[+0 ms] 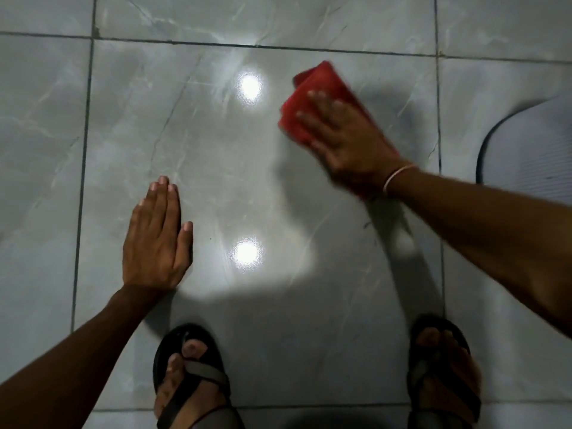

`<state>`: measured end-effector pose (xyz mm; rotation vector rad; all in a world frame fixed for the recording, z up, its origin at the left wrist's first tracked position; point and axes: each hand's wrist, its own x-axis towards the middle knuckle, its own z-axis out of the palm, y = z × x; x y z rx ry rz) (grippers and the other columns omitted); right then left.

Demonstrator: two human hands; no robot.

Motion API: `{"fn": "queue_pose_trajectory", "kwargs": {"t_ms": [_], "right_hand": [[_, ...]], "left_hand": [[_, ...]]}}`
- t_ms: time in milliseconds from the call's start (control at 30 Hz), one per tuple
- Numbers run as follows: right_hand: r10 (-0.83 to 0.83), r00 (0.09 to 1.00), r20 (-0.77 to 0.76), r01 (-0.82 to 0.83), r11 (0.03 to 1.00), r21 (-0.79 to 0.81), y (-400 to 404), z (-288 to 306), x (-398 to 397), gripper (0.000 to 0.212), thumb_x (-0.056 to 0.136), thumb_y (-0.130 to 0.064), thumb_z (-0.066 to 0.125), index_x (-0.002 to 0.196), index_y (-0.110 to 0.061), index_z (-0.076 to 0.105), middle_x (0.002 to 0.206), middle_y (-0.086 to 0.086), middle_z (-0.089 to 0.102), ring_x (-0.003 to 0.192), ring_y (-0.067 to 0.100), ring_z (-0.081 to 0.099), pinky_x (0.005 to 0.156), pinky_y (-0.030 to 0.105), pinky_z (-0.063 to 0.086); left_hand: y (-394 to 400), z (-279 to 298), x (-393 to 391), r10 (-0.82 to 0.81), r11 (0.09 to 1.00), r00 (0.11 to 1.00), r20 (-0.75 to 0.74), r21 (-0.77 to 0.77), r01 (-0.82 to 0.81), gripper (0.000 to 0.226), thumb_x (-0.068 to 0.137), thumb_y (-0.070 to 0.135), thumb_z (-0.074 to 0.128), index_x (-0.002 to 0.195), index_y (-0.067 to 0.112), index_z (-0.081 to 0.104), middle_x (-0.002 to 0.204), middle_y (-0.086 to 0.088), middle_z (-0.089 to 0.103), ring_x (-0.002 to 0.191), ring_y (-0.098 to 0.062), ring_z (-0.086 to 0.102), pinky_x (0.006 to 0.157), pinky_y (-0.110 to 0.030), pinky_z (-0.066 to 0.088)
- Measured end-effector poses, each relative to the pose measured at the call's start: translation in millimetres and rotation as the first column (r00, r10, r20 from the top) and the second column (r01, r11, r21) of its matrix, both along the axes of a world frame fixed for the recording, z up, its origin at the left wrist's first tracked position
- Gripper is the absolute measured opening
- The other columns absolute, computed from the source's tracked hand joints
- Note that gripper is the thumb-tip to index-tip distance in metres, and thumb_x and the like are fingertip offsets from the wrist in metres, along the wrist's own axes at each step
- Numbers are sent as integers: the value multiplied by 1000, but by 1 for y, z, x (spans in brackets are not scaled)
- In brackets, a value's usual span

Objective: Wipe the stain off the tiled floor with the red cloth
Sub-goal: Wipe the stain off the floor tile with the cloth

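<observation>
The red cloth (322,88) lies folded on the glossy grey tiled floor (235,168), at the upper right of the big middle tile. My right hand (346,140) presses flat on top of it, fingers spread, and is blurred by motion. My left hand (156,236) rests palm down on the same tile at the lower left, fingers together, holding nothing. No stain shows clearly; the cloth and hand cover the floor beneath them. A thin dark smear (368,224) sits just below my right wrist.
My two feet in dark sandals (192,376) (442,373) stand at the bottom edge. A grey ribbed mat with a dark rim (526,144) lies at the right. Two bright light reflections (249,86) (247,252) glare on the tile.
</observation>
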<state>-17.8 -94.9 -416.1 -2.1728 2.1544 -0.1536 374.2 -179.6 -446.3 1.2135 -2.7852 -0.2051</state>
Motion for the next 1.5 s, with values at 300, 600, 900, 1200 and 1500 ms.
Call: {"fn": "queue_pose_trajectory", "kwargs": {"t_ms": [300, 600, 900, 1200, 1500], "right_hand": [[-375, 925, 53, 372, 926, 60, 112, -7, 58, 62, 110, -35, 32, 168, -19, 16, 177, 15, 11, 165, 29, 8, 134, 48, 15], [166, 959, 229, -180, 983, 40, 64, -2, 200, 56, 108, -27, 44, 163, -19, 36, 173, 11, 28, 162, 27, 24, 133, 45, 18], [-276, 961, 23, 276, 961, 18, 30, -3, 58, 58, 109, -33, 36, 166, -22, 28, 175, 14, 20, 164, 29, 17, 134, 50, 17], [-217, 972, 95, 204, 970, 129, 129, -5, 179, 69, 102, -32, 41, 167, -19, 21, 177, 14, 14, 165, 27, 9, 133, 47, 16], [-31, 996, 89, 31, 1000, -2, -9, -9, 108, 64, 94, -10, 35, 156, -18, 48, 168, 14, 39, 157, 29, 36, 130, 48, 25]], "left_hand": [[2, 5, -2, 3, 1000, 1000, -10, 26, -2, 68, 105, 30, 36, 164, -1, 21, 173, -20, 20, 162, -32, 18, 131, -47, 18], [2, 1, -1, -2, 1000, 1000, -17, 23, 2, 68, 106, 33, 32, 165, 2, 19, 174, -17, 19, 162, -29, 17, 131, -48, 17], [1, 5, -1, 107, 994, 991, 82, 28, -110, 71, 103, 45, 31, 168, 19, 16, 177, -11, 7, 164, -30, 5, 125, -71, 2], [-2, 1, -1, 115, 992, 992, 54, 50, -118, 70, 104, 49, 27, 168, 24, 18, 178, -8, 9, 164, -28, 6, 125, -72, 2], [-2, -8, 4, 96, 995, 993, 63, -23, -95, 66, 107, 46, 26, 169, 25, 15, 178, -8, 9, 164, -28, 7, 125, -68, 3]]}}
